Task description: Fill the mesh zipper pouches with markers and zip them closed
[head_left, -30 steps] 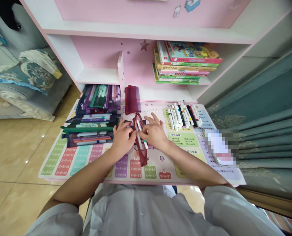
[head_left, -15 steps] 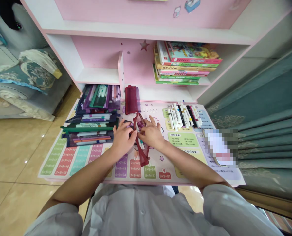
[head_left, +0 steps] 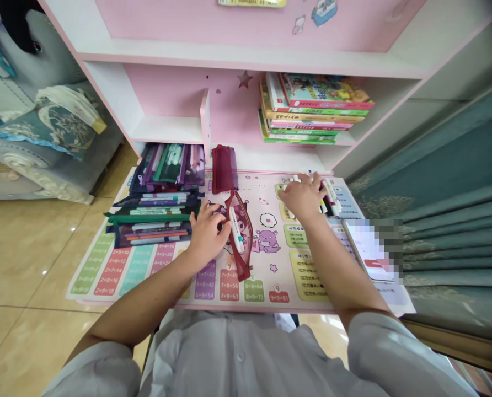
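A dark red mesh zip pouch [head_left: 245, 263] lies in the middle of the desk, its zipped mouth gaping. Inside it is a white marker [head_left: 236, 231] with a teal band. My left hand [head_left: 210, 234] pinches the pouch's left edge between thumb and forefinger, the other fingers spread over the desk. Off to the right, my right hand [head_left: 303, 197] reaches over a row of loose markers [head_left: 332, 197], fingers apart and covering many of them. Whether its fingertips touch a marker is hard to see.
Filled mesh pouches [head_left: 155, 215] are piled at the desk's left. A folded red pouch [head_left: 224, 170] lies behind the middle. A phone [head_left: 364, 248] rests at the right, near the curtain [head_left: 448, 204]. Stacked books [head_left: 312, 118] stand on the shelf.
My right hand has left the red pouch and moved right to the loose markers. The marker in the pouch now shows fully. My left hand has stayed at the pouch's edge.
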`<state>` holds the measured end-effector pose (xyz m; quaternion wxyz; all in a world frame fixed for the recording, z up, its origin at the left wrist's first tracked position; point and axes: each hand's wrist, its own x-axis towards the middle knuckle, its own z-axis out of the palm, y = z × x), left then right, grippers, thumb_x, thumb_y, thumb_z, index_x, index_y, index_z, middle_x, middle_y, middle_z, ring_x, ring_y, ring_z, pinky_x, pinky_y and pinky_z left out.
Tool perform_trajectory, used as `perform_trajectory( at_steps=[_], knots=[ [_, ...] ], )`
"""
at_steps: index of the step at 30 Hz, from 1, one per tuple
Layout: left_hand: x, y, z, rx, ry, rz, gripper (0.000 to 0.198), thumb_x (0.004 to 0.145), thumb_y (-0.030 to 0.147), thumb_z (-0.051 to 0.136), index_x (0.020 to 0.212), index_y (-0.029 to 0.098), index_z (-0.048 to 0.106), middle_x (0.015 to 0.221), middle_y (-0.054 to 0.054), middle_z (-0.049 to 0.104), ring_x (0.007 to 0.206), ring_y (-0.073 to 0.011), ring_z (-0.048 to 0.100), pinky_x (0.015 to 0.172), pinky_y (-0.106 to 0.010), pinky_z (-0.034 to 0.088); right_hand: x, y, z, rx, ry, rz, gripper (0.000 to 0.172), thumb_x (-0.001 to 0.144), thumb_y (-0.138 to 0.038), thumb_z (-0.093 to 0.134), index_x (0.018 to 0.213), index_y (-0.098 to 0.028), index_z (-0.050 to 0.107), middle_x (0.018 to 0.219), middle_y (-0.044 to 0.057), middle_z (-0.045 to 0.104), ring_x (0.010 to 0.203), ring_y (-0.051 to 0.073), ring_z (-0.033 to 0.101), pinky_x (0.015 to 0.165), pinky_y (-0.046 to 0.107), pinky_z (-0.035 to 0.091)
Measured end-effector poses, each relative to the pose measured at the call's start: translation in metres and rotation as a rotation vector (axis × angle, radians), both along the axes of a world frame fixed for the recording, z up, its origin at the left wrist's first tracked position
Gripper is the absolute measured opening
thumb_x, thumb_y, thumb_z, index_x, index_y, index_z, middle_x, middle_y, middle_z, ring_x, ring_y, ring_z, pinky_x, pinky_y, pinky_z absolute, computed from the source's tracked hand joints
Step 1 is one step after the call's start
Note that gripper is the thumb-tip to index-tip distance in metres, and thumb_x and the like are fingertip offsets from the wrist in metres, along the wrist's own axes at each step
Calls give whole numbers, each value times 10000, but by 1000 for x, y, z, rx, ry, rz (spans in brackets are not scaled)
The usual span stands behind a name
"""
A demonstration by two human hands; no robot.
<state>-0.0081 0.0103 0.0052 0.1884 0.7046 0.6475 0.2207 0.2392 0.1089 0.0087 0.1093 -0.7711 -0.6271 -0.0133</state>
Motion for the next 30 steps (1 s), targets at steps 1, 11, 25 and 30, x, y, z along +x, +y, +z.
perform_trajectory(
  at_steps=[1, 11, 25, 30],
  knots=[
    [0, 0, 0, -1, 0, 1, 158, 917, 300, 559, 844, 211, 667, 1422, -102, 569, 1480, -362, 306, 1145, -717, 224, 5, 3, -3, -32, -44, -29, 297, 854, -341, 584, 1009, -148, 748, 1499, 150, 470, 1466, 428, 209, 1064, 721, 270],
    [0, -1, 5, -8, -8, 10, 140, 907, 293, 577, 817, 212, 647, 1435, -94, 556, 1489, -362, 284, 1145, -724, 220, 13, 15, -15, -262, -188, -119, 483, 871, -396, 538, 1251, -124, 660, 1540, 180, 409, 1486, 435, 129, 1082, 721, 263],
    [1, -1, 6, -25, -5, 14, 150, 909, 292, 571, 801, 210, 634, 1435, -93, 550, 1493, -372, 273, 1143, -732, 218, 3, 10, -10, -174, -80, -65, 432, 829, -369, 573, 1157, -120, 702, 1546, 165, 421, 1497, 403, 159, 1084, 721, 288],
    [0, 0, 4, 3, -7, 14, 144, 901, 296, 581, 808, 208, 648, 1416, -104, 564, 1485, -381, 286, 1133, -743, 229, -13, -6, 6, 6, 77, 43, 183, 767, -290, 615, 783, -157, 740, 1522, 141, 464, 1484, 419, 216, 1063, 752, 274]
  ],
)
